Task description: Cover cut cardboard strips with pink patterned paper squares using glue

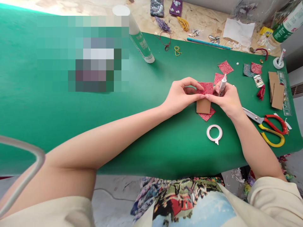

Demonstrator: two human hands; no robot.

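The brown card lies over the table, right of centre in the view, with its long axis running from 12 to 6 o'clock. One red patterned cloth covers its upper part, and the bare brown end points to 6 o'clock. A second red piece sticks out from beneath that end; two red squares lie towards 1 o'clock.

The left hand reaches in from 8 o'clock, wrist nearly straight, thumb and forefinger pinching the cloth's lower left part. The right hand comes from 5 o'clock, fingers curled, its thumb and forefinger pinching the right side; the thumb tips nearly meet. It also holds one white tube upright between the fingers, nozzle towards 12 o'clock.

One tape roll lies towards 5 o'clock from the card. One pair of scissors lies towards 4 o'clock, blades pointing to 10.
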